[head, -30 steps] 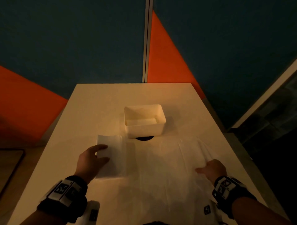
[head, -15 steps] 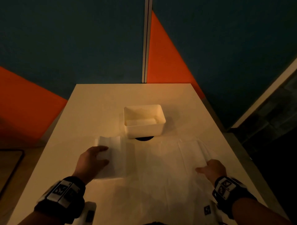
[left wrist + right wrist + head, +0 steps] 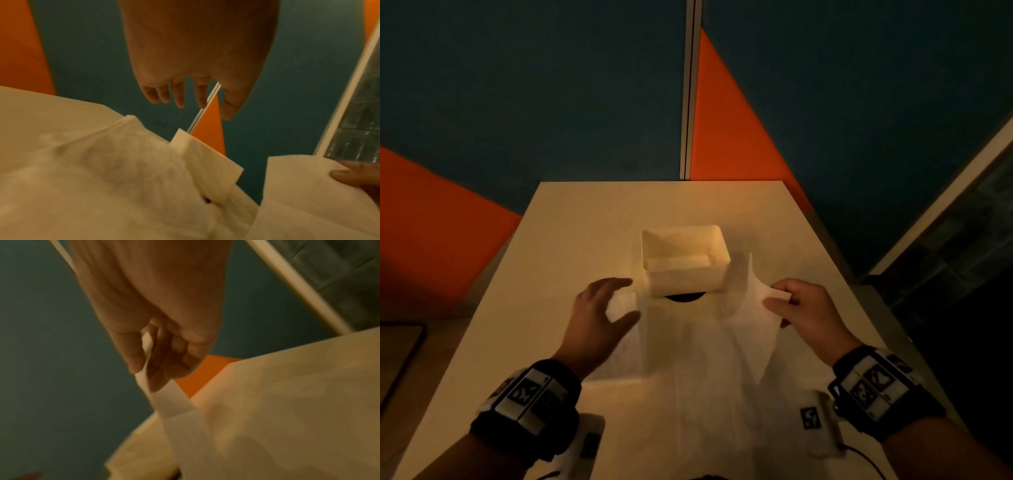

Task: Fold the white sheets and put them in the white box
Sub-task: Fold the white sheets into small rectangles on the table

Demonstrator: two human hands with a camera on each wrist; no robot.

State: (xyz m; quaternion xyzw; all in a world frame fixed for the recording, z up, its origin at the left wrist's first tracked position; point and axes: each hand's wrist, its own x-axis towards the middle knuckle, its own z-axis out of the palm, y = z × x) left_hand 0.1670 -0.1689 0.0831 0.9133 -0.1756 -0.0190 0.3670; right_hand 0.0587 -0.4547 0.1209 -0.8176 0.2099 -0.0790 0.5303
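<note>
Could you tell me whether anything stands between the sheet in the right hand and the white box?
Nothing visible does. The right hand pinches a lifted corner of the sheet just right of the box, whose top is open. The left hand hovers on the box's other side, over the folded part.

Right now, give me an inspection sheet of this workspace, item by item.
Surface: pale table, dimly lit.
Job's things: white box mid-table, something white inside; white sheet spread before it, right edge lifted.
Clutter: dark round patch at the box's near edge.
Hands: left hand spread over the sheet's left side, gripping nothing; right hand pinches the sheet's edge.
Cables: thin cable by the right wrist.
Surroundings: blue and orange wall panels.
</note>
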